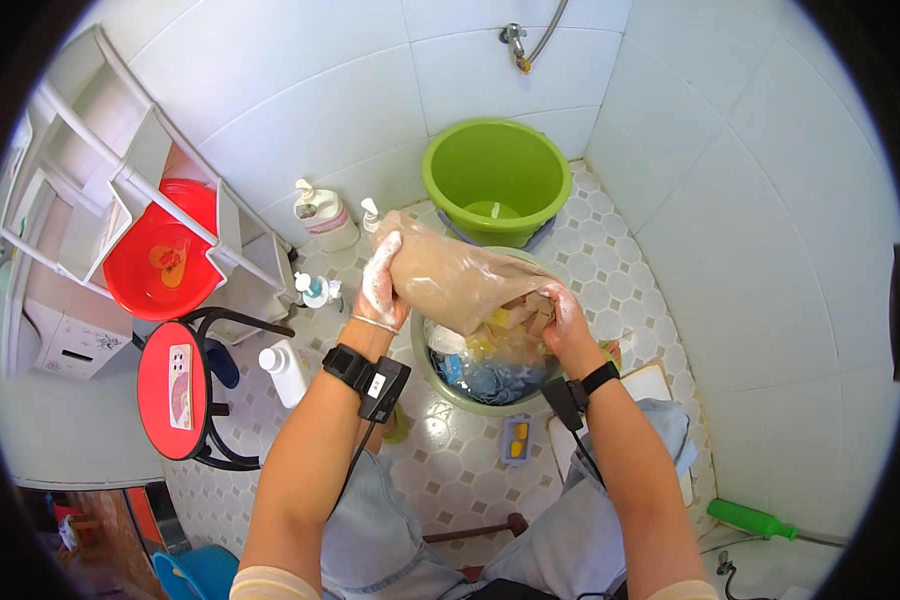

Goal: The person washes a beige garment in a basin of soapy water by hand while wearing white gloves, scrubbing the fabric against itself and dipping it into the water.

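Observation:
A wet, shiny tan cloth [450, 277], puffed out like a bag, stretches between my two hands above a pale green basin [439, 386]. My left hand [381, 281], covered in white foam, grips its upper left end. At the cloth's gathered right end, my right hand [566, 319] holds the folds, with suds on the fingers. Below it, blue cloth [495, 381] lies in soapy water in the basin, with a clear film or bubbles over part of it. The cloth hides the basin's far left side.
Behind the basin stands a green bucket [495, 180]. Pump bottles [326, 217] and a white bottle [285, 371] are on the left. A red stool [154, 397] and a shelf rack with a red basin [131, 262] stand further left. A soap dish [516, 442] lies in front.

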Available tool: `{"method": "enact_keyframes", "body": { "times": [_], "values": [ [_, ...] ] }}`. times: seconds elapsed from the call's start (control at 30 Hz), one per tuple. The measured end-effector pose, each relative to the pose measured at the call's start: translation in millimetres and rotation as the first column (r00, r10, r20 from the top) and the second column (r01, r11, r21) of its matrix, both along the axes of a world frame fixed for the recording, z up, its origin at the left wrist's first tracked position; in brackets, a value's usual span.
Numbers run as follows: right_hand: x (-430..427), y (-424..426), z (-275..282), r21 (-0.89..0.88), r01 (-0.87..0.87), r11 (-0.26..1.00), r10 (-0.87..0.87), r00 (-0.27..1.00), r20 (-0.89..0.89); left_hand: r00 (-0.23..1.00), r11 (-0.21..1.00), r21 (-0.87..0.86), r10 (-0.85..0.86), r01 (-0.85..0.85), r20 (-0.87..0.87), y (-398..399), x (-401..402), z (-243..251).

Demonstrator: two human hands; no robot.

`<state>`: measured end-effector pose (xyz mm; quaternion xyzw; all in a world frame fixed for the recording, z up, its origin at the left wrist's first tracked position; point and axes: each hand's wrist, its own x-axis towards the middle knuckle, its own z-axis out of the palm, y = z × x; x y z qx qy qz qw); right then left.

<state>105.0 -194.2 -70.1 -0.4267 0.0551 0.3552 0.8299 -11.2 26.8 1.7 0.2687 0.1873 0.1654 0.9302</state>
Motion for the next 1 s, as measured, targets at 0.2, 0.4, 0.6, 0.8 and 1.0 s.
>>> {"method": "enact_keyframes", "body": {
  "times": [0.2,0.4,0.6,0.8,1.0],
  "values": [
    [9.4,4.9,2.9,0.334,-0.070,0.940,0.126,0.980,-0.151,0.988,0.984,0.098,-0.141,0.147,-0.064,-30.6,6.9,-21.1],
    [-33.2,40.9,30.6,0.092,0.015,0.996,-0.013,1.000,-0.027,0.970,0.851,0.516,0.031,0.102,-0.243,-59.4,11.9,-27.1],
    [-51.4,49.1,46.8,-0.179,0.237,0.955,-0.093,0.810,0.579,0.948,0.584,0.800,0.155,0.140,-0.279,-77.8,24.2,-69.7],
    [-68.7,47.6,58.4,-0.296,0.393,0.871,-0.017,0.625,0.781,0.958,0.994,0.070,-0.066,0.088,-0.278,-88.5,26.9,-76.0],
    [-62.3,44.6,30.5,-0.406,0.418,0.813,0.115,0.569,0.815,0.961,0.896,0.440,0.075,0.052,-0.266,-87.0,19.7,-71.2]
  ]
}}
